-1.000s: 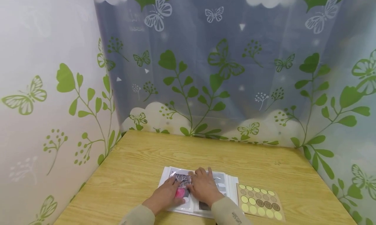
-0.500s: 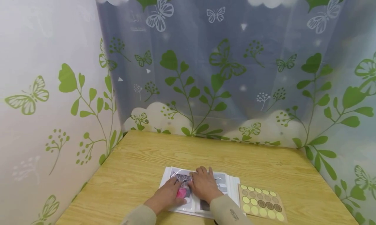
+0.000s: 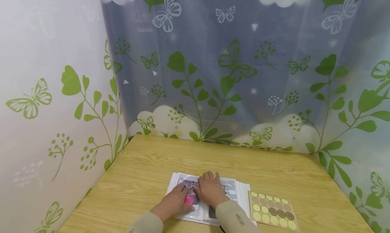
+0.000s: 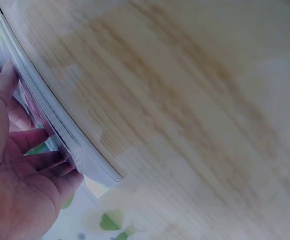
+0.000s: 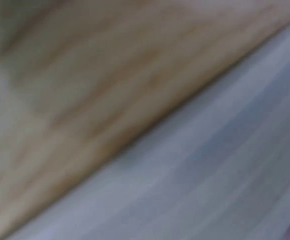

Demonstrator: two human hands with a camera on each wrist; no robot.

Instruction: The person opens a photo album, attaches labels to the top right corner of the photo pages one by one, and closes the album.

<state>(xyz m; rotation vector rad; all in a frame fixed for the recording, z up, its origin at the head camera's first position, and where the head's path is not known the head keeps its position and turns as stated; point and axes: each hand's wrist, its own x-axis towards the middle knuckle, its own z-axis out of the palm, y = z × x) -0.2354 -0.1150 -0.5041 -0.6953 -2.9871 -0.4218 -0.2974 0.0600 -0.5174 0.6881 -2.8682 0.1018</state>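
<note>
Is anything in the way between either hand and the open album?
Nothing visible: the left hand rests on the open album and the right hand lies over its middle, though what is under that hand is hidden. The sticker sheet lies off to the right.

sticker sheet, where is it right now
In the head view, the sticker sheet lies at the lower right on the wooden table, just right of the open photo album.

White photo album with clear glossy sleeves (image 3: 201, 212), open flat on the table (image 3: 146, 179); grey-and-pink picture (image 3: 189, 200), left page; left hand (image 3: 174, 201) and right hand (image 3: 212, 189) on the pages; tan rectangular sheet of round yellow and brown stickers (image 3: 272, 211), flat at album's right edge
</note>
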